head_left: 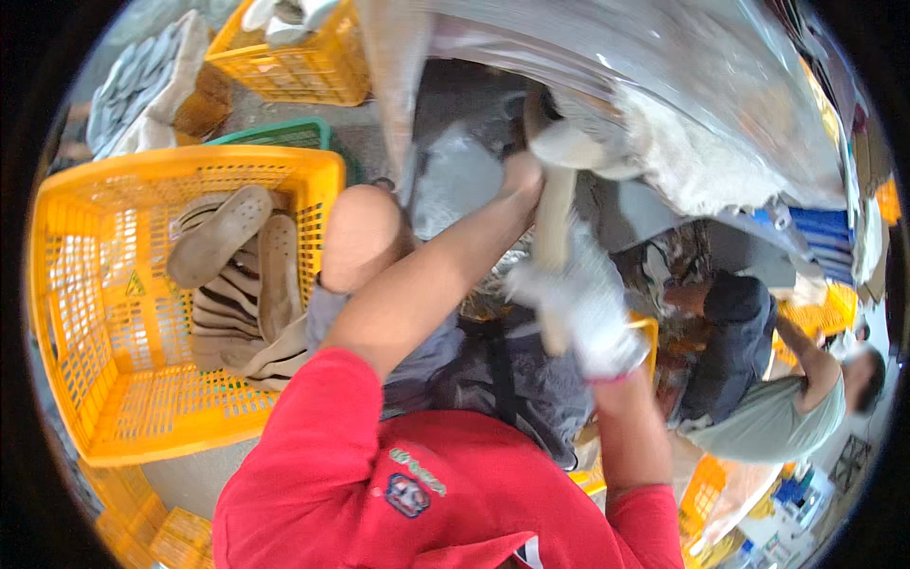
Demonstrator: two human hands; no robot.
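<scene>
My right hand, in a white glove and smeared by motion, grips a long beige strip that looks like a shoe sole seen edge-on. My bare left hand reaches forward to the strip's far end. A pale rounded piece lies beside it, and the left fingers are hidden or blurred. On my left, a yellow plastic basket holds several beige-brown shoe soles, the upper ones dotted with small holes, others stacked on edge.
A sheet-covered surface overhangs at the front right. Behind the yellow basket stand a green crate, another yellow crate and a box of grey pieces. A seated co-worker is close by on the right, near more yellow crates.
</scene>
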